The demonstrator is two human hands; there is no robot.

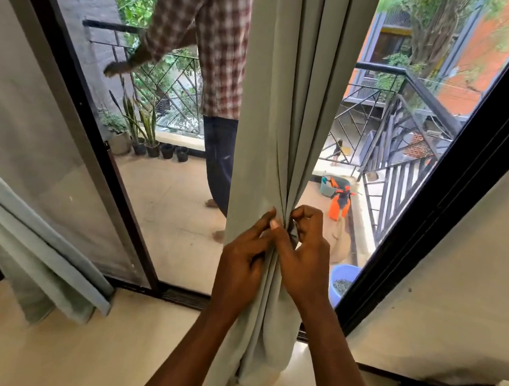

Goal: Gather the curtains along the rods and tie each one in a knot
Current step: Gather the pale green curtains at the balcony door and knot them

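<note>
Head view: grey-green curtain [292,100] hangs bunched at the centre of the open balcony doorway [160,199]. Left hand [242,256] and right hand [304,258] both grip its gathered folds, fingers curled

Indoor floor [28,351] is glossy cream, and the gathered curtain [241,371] has its hem bunched right on it by the door track. The second curtain [46,294] on the left comes down to it too. Out on the balcony floor [172,207]: a row of potted plants [152,145] along the railing, a teal basin [329,187] with an orange sprayer [340,205] just beside it, a tan sack [341,241], a blue bucket [342,280] by the door frame, plus somebody's bare feet [217,235].
</note>
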